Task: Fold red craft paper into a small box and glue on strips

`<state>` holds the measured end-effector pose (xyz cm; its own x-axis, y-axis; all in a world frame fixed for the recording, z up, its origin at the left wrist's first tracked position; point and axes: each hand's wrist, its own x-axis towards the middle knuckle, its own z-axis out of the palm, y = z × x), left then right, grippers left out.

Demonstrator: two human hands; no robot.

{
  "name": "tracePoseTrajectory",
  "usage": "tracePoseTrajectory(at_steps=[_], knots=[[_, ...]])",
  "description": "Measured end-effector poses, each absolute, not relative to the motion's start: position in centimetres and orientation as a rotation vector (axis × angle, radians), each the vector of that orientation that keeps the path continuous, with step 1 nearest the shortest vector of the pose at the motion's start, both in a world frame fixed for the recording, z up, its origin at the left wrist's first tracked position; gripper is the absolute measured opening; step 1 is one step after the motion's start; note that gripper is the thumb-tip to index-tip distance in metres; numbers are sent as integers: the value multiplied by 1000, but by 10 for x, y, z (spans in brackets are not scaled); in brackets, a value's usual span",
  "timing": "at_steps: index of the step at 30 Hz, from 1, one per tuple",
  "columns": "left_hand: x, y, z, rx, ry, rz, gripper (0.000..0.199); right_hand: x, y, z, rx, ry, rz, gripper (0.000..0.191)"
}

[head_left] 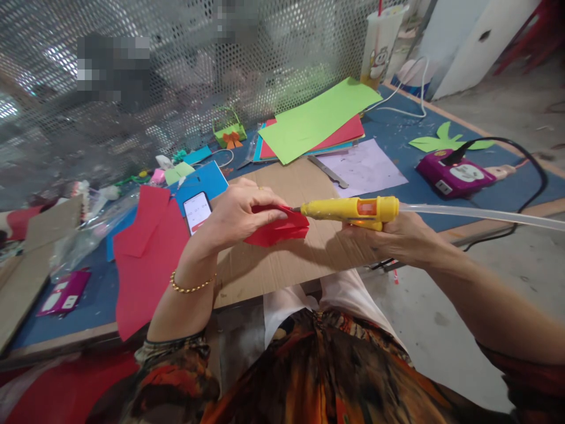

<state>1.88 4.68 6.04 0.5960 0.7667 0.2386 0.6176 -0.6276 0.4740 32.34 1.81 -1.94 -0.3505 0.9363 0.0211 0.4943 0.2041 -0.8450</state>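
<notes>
Your patterned shirt [326,371] is showing closest.
Your left hand [233,212] is pinching partly folded red paper [280,233]; your right hand [395,238] is holding the glue gun [331,209] at its edge.

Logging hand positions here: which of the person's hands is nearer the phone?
Left. The left hand is just beside the phone, pinching red paper; the right hand is farther off, gripping the yellow glue gun.

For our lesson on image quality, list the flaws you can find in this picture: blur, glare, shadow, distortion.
Head view: forearm on the right smeared, probably by motion; phone screen washed out, its text hardly legible; soft shadow on the cardboard; floor edges bent as by a wide lens; mosaic blocks over the mesh.
</notes>
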Motion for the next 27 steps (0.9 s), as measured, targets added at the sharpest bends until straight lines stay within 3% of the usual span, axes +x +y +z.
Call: tracePoseTrajectory(at_steps=[17, 27], knots=[[21, 46, 60, 2470, 1130, 669, 21, 319, 12, -4, -1250, -1868, 1120, 38], [25, 42, 58, 2100, 1388, 942, 21, 329, 14, -13, -1435, -1688, 1036, 56]])
